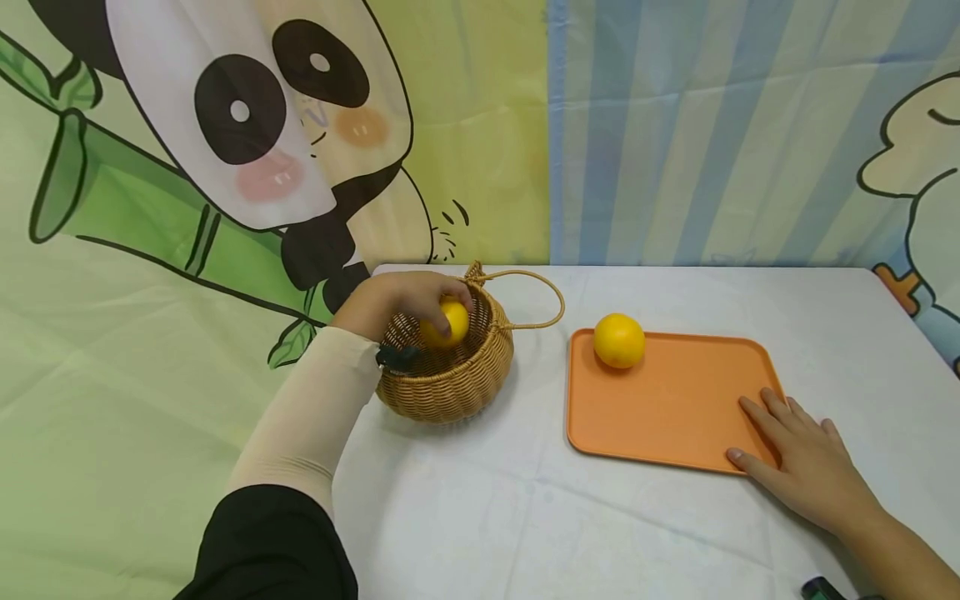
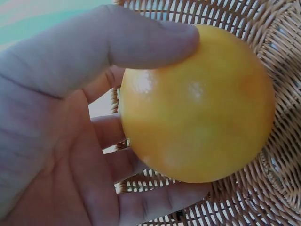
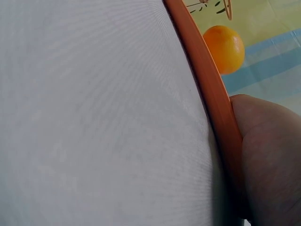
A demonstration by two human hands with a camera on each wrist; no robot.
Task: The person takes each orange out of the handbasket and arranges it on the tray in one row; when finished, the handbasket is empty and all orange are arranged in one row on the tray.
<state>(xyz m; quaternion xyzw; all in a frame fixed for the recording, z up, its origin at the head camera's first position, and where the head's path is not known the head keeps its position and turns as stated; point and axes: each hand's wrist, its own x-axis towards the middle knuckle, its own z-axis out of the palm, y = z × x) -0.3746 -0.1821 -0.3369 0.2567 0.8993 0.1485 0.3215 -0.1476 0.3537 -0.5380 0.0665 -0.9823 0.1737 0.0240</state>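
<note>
My left hand [image 1: 405, 298] reaches into a round wicker basket [image 1: 450, 398] and grips a yellow-orange orange [image 1: 454, 322] at its mouth. In the left wrist view the thumb lies over one side of that orange [image 2: 202, 108] and the fingers curl behind it, with the basket weave [image 2: 282, 94] around. A second orange [image 1: 618, 340] sits at the back left corner of an orange tray [image 1: 667, 408]. My right hand [image 1: 813, 467] rests on the tray's front right corner, fingers spread over the rim. The right wrist view shows the thumb against the tray's side [image 3: 207, 75].
The basket's looped handle [image 1: 561, 304] leans out to the right, towards the tray. A white cloth [image 1: 525, 517] covers the table, and a printed curtain [image 1: 480, 125] with a panda hangs behind it. A dark object [image 1: 821, 587] shows at the bottom right, by the right wrist.
</note>
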